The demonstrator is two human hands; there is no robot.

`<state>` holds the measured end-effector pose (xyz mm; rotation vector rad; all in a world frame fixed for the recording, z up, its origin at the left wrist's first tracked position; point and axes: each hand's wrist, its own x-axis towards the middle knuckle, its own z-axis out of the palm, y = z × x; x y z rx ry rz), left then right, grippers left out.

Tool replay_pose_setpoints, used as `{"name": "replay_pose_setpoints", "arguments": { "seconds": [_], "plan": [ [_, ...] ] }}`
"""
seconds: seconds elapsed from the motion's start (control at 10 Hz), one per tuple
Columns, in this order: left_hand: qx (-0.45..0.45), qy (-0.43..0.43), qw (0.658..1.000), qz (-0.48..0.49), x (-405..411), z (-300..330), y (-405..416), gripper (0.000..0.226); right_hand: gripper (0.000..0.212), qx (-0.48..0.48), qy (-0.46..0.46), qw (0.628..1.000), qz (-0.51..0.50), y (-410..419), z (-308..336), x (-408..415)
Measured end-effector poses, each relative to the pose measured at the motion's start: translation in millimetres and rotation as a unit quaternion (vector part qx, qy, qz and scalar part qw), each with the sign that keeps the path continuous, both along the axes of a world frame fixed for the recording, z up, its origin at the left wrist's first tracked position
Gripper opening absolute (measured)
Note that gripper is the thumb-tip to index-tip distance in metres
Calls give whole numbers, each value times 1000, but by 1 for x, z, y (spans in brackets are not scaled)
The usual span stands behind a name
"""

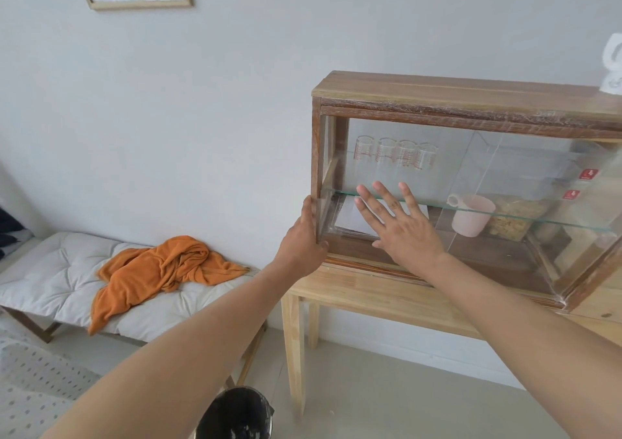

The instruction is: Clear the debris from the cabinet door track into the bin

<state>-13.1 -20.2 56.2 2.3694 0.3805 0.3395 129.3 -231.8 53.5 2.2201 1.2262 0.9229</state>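
Note:
A wooden cabinet (471, 93) with clear sliding doors stands on a light wooden table (380, 295). My right hand (400, 225) lies flat, fingers spread, against the left glass door (404, 156). My left hand (304, 233) grips the cabinet's left front post near its lower corner. The door track (437, 278) runs along the cabinet's bottom front edge; I cannot make out debris in it. A dark bin (235, 413) stands on the floor below, between my forearms, partly hidden by my left arm.
Inside are measuring glasses (395, 152) on a glass shelf, a pink mug (471, 214) and a food container (515, 218). A bench (43, 280) with an orange cloth (161, 270) stands to the left. A white object (612, 65) sits on the cabinet top.

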Motion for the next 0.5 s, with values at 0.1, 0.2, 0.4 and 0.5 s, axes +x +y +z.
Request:
{"name": "replay_pose_setpoints", "arguments": {
  "seconds": [0.1,0.2,0.4,0.5],
  "plan": [
    [70,37,996,28,-7,19,-11,98,99,9,52,999,-3,-4,14,-18],
    [152,107,982,30,-20,39,-26,97,76,32,154,987,-39,-17,30,-43],
    [257,143,953,-74,-43,82,-44,94,38,459,449,743,-187,-57,89,-121],
    [291,138,942,-96,-47,99,-53,92,22,679,500,519,-138,-86,114,-158]
  ]
}}
